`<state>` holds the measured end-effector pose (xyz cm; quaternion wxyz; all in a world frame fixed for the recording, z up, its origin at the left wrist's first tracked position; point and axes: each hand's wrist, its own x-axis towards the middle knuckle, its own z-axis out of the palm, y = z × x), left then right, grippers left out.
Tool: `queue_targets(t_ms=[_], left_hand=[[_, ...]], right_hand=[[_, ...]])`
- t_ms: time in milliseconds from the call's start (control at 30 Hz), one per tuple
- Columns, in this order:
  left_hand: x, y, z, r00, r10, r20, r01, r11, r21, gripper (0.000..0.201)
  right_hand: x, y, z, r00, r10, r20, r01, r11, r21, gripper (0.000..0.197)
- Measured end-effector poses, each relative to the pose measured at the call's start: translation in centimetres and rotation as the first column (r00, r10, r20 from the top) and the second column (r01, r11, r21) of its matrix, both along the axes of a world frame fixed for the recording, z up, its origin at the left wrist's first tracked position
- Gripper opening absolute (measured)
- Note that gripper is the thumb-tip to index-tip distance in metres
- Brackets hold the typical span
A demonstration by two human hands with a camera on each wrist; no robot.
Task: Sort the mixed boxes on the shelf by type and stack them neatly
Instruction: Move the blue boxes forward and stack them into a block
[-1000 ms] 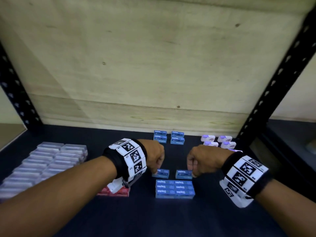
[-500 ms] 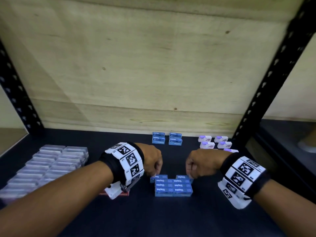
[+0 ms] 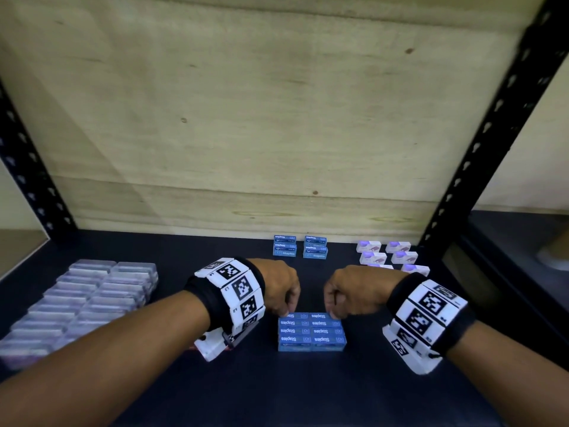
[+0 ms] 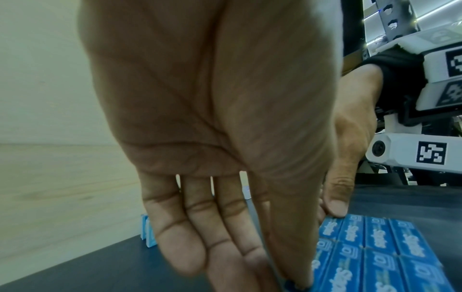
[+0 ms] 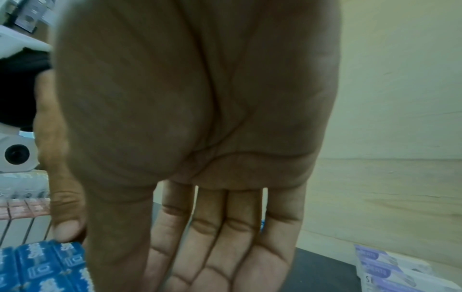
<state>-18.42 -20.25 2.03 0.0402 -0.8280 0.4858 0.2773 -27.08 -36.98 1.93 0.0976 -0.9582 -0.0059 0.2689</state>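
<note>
A flat block of blue staples boxes point(image 3: 311, 332) lies on the dark shelf point(image 3: 308, 396) in front of me. My left hand point(image 3: 288, 308) pinches the far-left box of the block with thumb and fingertips. My right hand point(image 3: 334, 309) pinches the far-right box the same way. In the left wrist view the left hand point(image 4: 262, 276) has its thumb on a corner of the blue boxes point(image 4: 390, 249), and the other hand's thumb rests on the far end. The right wrist view shows the right hand point(image 5: 150, 247) beside the blue boxes point(image 5: 37, 262); its fingertips are cut off.
Two short stacks of blue boxes point(image 3: 300, 247) stand by the wooden back wall. White-and-purple boxes point(image 3: 388, 257) sit at the back right. Rows of clear plastic boxes point(image 3: 86, 300) fill the left. Red boxes point(image 5: 25, 207) lie under my left wrist. Black uprights point(image 3: 492, 134) flank the shelf.
Both hands have brought their two blue boxes toward me, from a gap behind the block to flush against its far edge.
</note>
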Motion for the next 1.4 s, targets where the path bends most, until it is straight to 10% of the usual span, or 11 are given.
queue_targets(t_ms=[400,767,1400], left_hand=[[1.2,-0.6,0.0,0.997,0.071,-0.026,-0.071,0.997,-0.014,0.015],[7.4,-2.8,0.9,0.922,0.199,0.331,-0.156,0.976,-0.153,0.034],[11.2,-4.7,-0.9,0.940,0.183,0.286,-0.179,0.983,-0.040,0.031]], right_hand=[[0.9,-0.4,0.3,1.000,-0.027,-0.005,0.027,0.999,0.020,0.011],[6.6,-4.3,1.6,0.939,-0.128,0.318,0.174,0.977,-0.121,0.013],[11.4,-5.2,-1.5,0.970,-0.109,0.218,0.140,0.981,-0.134,0.020]])
